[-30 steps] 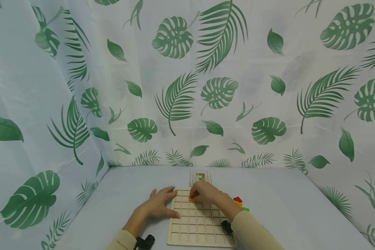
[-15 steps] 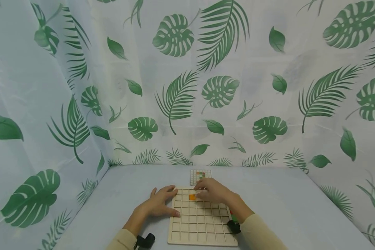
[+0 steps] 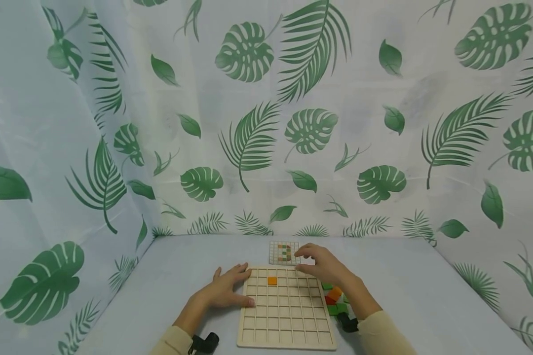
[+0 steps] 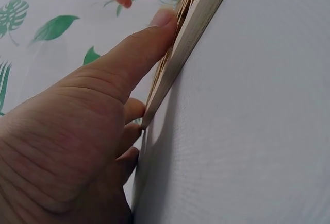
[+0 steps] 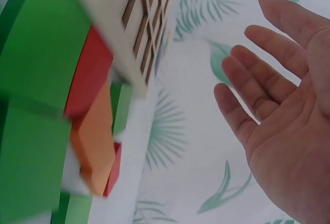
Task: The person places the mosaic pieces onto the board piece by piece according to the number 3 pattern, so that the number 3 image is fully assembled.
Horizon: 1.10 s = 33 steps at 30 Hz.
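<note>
A wooden grid board (image 3: 288, 325) lies on the table, with one orange square tile (image 3: 272, 280) in a cell of its upper left part. My left hand (image 3: 225, 290) rests at the board's left edge, fingers spread and thumb over the rim; the left wrist view shows that thumb (image 4: 149, 36) touching the edge. Above the board's upper right corner hovers my right hand (image 3: 326, 264), its fingers loosely bent and holding nothing. In the right wrist view the right hand (image 5: 283, 85) has its palm bare.
Beyond the board lies a small card (image 3: 284, 252) with a printed coloured grid. Loose green blocks (image 3: 337, 309), an orange block (image 5: 98, 141) and red blocks (image 5: 90, 74) are heaped along the board's right side, partly under the right forearm. A leaf-patterned cloth (image 3: 257, 148) stands behind the table.
My right hand has let go of the orange tile, which stays in its cell, and has moved to the right. More of the card and loose blocks shows. The left hand keeps its place.
</note>
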{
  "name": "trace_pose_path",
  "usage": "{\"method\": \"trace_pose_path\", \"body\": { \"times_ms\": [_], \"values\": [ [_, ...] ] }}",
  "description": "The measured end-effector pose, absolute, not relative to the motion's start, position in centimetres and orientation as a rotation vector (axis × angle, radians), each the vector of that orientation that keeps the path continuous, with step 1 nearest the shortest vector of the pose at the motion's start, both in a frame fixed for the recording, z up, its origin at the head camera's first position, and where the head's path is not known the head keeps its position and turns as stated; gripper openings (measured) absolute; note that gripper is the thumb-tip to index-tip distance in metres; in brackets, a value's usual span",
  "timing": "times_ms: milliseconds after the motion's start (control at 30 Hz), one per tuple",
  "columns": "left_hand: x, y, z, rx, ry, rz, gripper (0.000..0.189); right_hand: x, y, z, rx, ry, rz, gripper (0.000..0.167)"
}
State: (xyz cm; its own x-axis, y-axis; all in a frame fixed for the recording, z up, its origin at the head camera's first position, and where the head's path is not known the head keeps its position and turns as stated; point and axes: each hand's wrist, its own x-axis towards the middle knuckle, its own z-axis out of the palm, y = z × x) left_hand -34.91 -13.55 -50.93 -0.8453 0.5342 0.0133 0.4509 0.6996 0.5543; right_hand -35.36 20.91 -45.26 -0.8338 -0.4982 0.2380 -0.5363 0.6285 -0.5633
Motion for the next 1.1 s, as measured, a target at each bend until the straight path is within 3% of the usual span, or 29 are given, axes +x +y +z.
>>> {"method": "trace_pose_path", "body": {
  "times_ms": [667,1100],
  "values": [
    [-34.8,-13.6,-51.5,0.802,2.726,0.872,0.096,-35.2,24.8,-46.0,0.644,-2.892,0.977,0.041],
    [-35.0,-13.8,-51.2,0.823,2.731,0.857,0.097,-35.5,26.2,-46.1,0.64,-3.006,1.001,0.033]
  ]
}}
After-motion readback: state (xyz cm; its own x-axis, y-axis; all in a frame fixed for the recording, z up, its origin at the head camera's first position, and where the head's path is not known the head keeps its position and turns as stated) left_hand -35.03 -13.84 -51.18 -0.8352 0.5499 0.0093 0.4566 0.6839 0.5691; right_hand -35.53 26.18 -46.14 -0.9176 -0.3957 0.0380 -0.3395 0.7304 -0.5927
